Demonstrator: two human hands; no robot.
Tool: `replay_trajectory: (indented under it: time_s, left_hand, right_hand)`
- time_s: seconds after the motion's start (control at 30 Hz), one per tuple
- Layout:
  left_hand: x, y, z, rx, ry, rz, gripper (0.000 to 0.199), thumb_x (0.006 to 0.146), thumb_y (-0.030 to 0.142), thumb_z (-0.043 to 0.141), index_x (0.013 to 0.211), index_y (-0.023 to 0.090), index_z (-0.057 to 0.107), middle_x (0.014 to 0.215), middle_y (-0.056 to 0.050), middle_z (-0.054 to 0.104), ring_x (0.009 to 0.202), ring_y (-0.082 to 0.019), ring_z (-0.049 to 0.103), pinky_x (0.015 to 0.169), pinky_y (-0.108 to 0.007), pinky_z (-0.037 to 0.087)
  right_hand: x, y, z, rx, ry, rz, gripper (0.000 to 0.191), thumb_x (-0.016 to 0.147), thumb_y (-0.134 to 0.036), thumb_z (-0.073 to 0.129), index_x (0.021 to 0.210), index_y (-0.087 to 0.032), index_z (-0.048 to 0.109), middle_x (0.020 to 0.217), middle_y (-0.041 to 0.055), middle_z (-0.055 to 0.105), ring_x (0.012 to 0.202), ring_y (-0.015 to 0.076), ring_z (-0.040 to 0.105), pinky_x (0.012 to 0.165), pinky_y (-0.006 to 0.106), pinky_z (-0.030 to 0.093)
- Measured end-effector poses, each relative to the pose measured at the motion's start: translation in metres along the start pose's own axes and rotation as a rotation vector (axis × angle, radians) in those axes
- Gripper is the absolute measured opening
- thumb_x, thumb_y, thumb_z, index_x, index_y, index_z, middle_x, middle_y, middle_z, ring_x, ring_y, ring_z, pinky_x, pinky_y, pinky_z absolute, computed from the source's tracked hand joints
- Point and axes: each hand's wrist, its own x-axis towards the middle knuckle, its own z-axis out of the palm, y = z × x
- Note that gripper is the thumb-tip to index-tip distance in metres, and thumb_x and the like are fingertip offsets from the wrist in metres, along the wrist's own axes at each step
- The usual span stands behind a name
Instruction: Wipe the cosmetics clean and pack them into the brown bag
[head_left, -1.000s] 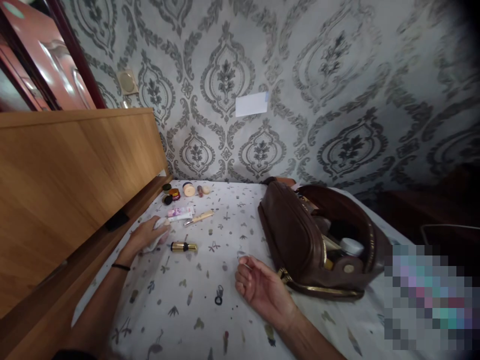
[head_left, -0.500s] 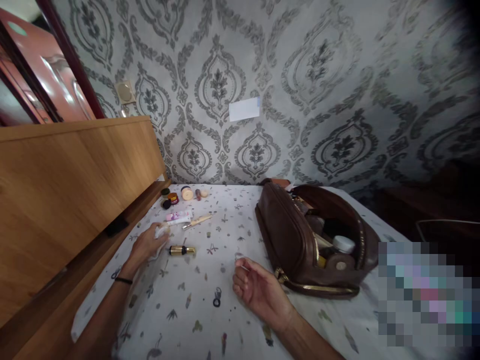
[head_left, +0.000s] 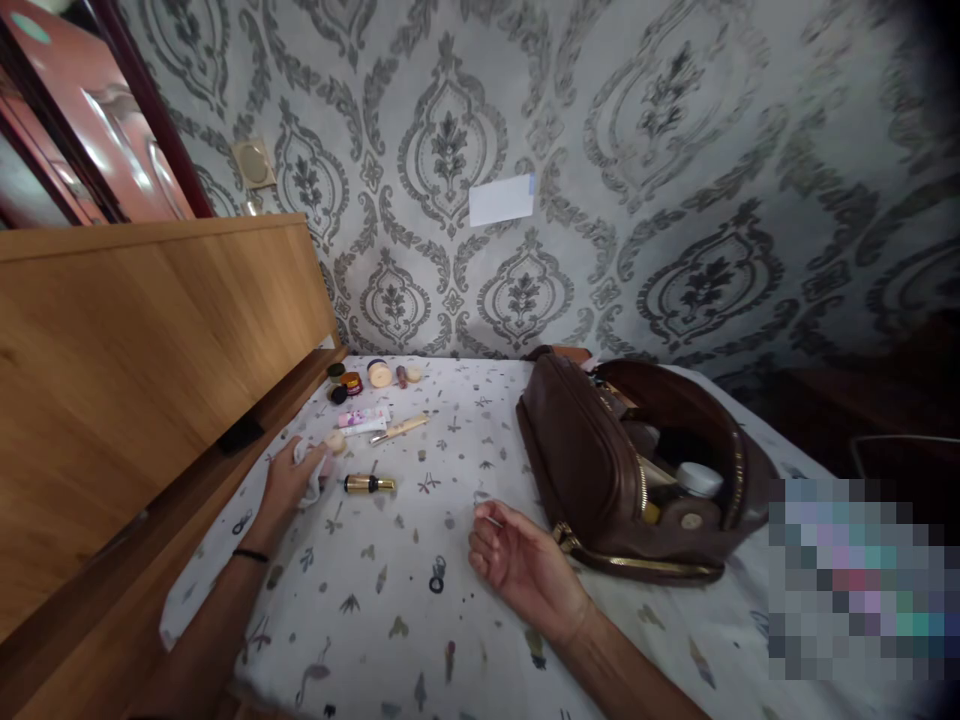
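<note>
On the left of the head view, my left hand (head_left: 286,482) is closed around a crumpled white cloth or tissue (head_left: 309,472). Just beyond its fingertips is a small round beige item (head_left: 334,440); I cannot tell whether they touch. A gold and black cosmetic tube (head_left: 369,484) lies to the right of this hand. My right hand (head_left: 525,572) rests palm up on the patterned sheet (head_left: 405,580), its fingers curled in with nothing visible in them. Right beside it stands an open brown leather bag (head_left: 581,470), with a white-lidded jar (head_left: 699,479) among its contents.
Toward the wall lie a pink and white tube (head_left: 364,416), a wooden-handled brush (head_left: 399,430), a beige-topped jar (head_left: 380,374) and several small pots (head_left: 351,383). A wooden panel (head_left: 172,330) borders the left side. A blurred-out patch (head_left: 862,580) covers something at the right.
My left hand has shifted slightly, and the round beige item beyond it now shows more clearly. The view has tilted a little downward. My right hand keeps its curled pose.
</note>
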Motion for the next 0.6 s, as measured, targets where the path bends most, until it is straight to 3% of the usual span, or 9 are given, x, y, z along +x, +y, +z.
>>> replay_trajectory:
  time_s: [0.17,0.27,0.43,0.6]
  left_hand:
    - [-0.009,0.007,0.005,0.014,0.012,0.165,0.030,0.078,0.051,0.056,0.075,0.021,0.054,0.071,0.002,0.055,0.072,-0.018,0.053,0.066,-0.027,0.042]
    - [-0.015,0.014,0.005,0.017,0.021,0.252,0.031,0.085,0.049,0.047,0.073,0.021,0.053,0.078,-0.001,0.058,0.078,-0.018,0.055,0.075,-0.029,0.044]
    - [-0.016,0.023,0.001,0.011,0.071,0.276,0.033,0.087,0.048,0.044,0.066,0.022,0.047,0.068,0.003,0.049,0.068,-0.016,0.049,0.063,-0.028,0.041]
    - [-0.022,0.029,-0.013,0.088,0.098,0.208,0.034,0.090,0.044,0.044,0.065,0.021,0.049,0.055,0.007,0.045,0.055,-0.016,0.047,0.051,-0.026,0.037]
  right_hand:
    - [0.000,0.000,0.001,-0.009,-0.001,0.009,0.024,0.073,-0.033,0.079,0.081,-0.015,0.067,0.057,-0.0069,0.046,0.053,0.0060,0.040,0.062,0.024,0.037]
    - [-0.001,-0.001,0.003,0.002,0.002,0.014,0.024,0.071,-0.032,0.080,0.081,-0.014,0.067,0.057,-0.0071,0.047,0.053,0.0057,0.041,0.061,0.024,0.037]
    - [-0.003,0.001,0.006,-0.007,-0.004,0.014,0.025,0.070,-0.035,0.080,0.080,-0.015,0.068,0.054,-0.0067,0.051,0.051,0.0066,0.044,0.059,0.024,0.038]
    - [-0.002,0.011,0.007,-0.113,-0.014,-0.038,0.030,0.071,-0.042,0.076,0.079,-0.015,0.066,0.051,-0.0057,0.054,0.046,0.0085,0.047,0.060,0.028,0.041]
